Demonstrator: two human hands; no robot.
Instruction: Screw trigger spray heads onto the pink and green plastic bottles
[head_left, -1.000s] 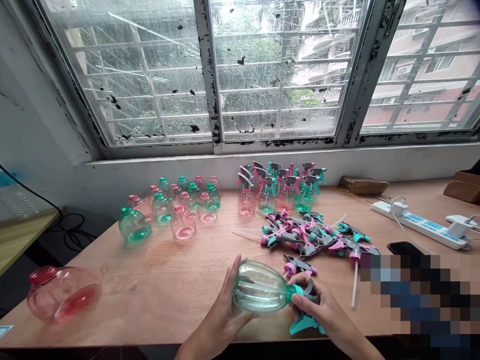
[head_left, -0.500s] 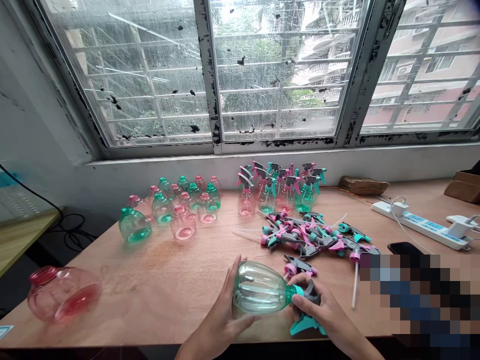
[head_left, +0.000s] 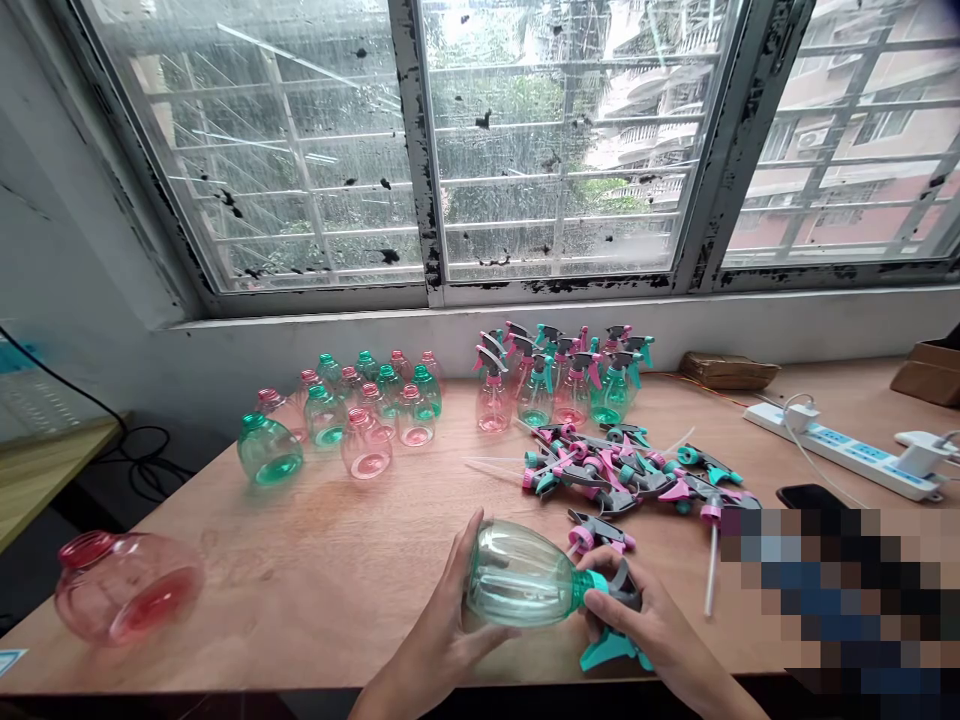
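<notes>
A clear green spray bottle (head_left: 521,575) lies tilted on its side between my hands, above the table's front edge. My left hand (head_left: 454,610) is wrapped round its base end. At the neck, my right hand (head_left: 634,605) grips the grey and teal spray head (head_left: 616,648), whose trigger points down. Just beyond my right hand lies a loose pink and grey spray head (head_left: 600,533). Behind it is a pile of loose pink, teal and grey spray heads (head_left: 607,470), some with straws sticking out.
Several open pink and green bottles (head_left: 367,445) stand at the back left. A red bottle (head_left: 131,590) lies at the front left. Bottles with heads fitted (head_left: 570,390) stand by the window wall. A power strip (head_left: 844,450) and a phone (head_left: 810,497) lie to the right.
</notes>
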